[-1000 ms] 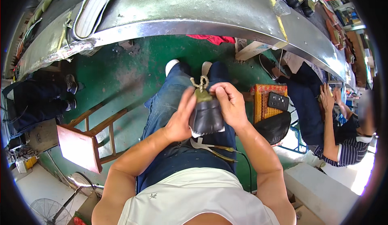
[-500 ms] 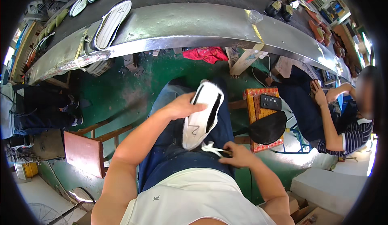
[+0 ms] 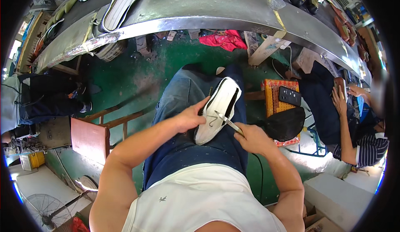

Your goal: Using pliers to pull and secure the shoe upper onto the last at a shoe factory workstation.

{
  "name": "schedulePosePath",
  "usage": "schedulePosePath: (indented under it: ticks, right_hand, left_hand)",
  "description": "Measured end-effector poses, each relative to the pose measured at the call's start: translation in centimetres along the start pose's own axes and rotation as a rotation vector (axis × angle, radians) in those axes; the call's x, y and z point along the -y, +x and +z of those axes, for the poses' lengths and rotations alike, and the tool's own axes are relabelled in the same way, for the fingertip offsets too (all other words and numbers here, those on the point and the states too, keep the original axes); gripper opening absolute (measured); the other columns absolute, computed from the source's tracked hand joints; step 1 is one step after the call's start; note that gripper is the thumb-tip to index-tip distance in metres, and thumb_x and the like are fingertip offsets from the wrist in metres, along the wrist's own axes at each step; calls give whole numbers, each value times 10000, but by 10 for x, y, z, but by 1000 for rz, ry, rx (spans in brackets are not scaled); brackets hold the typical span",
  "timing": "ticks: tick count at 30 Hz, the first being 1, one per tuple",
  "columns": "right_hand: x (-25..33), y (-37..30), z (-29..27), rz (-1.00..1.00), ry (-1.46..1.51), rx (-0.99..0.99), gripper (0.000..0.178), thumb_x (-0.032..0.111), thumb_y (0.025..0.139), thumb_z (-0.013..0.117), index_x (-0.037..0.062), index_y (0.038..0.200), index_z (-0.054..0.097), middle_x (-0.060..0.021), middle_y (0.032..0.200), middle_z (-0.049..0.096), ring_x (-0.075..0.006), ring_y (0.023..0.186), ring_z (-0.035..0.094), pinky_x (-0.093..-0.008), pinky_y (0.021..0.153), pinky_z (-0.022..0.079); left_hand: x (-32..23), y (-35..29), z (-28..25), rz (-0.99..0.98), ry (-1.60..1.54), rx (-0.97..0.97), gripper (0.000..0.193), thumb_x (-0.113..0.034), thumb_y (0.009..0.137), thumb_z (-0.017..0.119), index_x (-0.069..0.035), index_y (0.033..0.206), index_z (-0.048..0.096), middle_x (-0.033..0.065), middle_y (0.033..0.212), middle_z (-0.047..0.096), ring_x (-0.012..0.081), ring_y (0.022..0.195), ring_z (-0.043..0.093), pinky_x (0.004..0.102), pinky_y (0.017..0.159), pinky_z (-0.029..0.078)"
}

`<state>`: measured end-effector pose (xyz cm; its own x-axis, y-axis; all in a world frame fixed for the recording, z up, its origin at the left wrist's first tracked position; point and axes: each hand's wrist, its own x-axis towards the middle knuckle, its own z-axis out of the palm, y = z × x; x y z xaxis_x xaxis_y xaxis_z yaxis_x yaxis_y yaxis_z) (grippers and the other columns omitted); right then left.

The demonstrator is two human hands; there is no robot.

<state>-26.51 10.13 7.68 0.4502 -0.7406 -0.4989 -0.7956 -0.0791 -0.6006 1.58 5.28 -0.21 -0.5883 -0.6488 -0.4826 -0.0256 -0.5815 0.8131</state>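
1) I saw the left hand (image 3: 192, 117) pinching the white shoe's (image 3: 214, 125) edge above the lap (image 3: 183, 144)
2) Right hand (image 3: 252, 139) gripped a metal tool (image 3: 230, 124), tip over shoe
3) Black phone (image 3: 289, 96) partly covered the orange stool (image 3: 271, 100)
4) Metal bench (image 3: 191, 7) stood ahead

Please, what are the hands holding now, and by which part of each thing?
The left hand holds an upturned shoe by its left edge; the right hand holds metal pincers by the handle end.
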Motion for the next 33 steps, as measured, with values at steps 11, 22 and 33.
schedulePosePath:
  ticks: [11,22,33]
  right_hand:
    - [22,41,-32,-104,-368,106,242,193,912,651,-34,995,625,-229,884,698,-443,839,680,-508,783,540]
    - [6,59,-14,-158,-245,-223,309,182,914,672,-50,1064,532,-247,986,642,-445,927,650,-503,835,522]
    - [-14,69,-53,269,393,215,279,265,1005,599,-5,1072,584,-257,823,653,-471,796,651,-474,760,538]
  left_hand:
    - [2,-3,29,-28,-557,-247,646,-335,1103,387,16,1608,188,151,1600,381,244,1439,409,318,1179,314]
    - [31,29,14,288,527,-618,486,-297,1104,363,50,1387,553,304,1357,587,420,1237,612,399,1046,482]
    - [0,30,-1,224,1098,-266,621,-311,1044,486,-275,1614,244,305,1549,362,477,876,698,502,786,594]
